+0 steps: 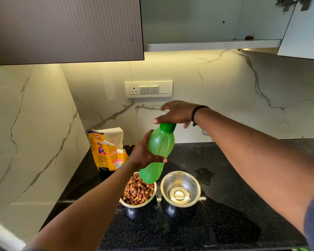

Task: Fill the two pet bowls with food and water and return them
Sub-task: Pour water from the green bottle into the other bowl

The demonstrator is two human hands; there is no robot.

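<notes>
Two steel pet bowls stand side by side on the black counter. The left bowl (138,193) holds brown kibble. The right bowl (180,190) holds a little clear water. Above them my left hand (145,154) grips a green plastic bottle (159,151) round its middle, roughly upright and leaning right. My right hand (176,113) sits over the bottle's dark green cap (168,126), thumb and fingers spread around it.
A yellow pet food bag (107,151) stands open at the back left corner. A switch panel (148,89) is on the marble wall. A wet patch (205,173) lies on the counter (225,205) right of the bowls. Cabinets hang overhead.
</notes>
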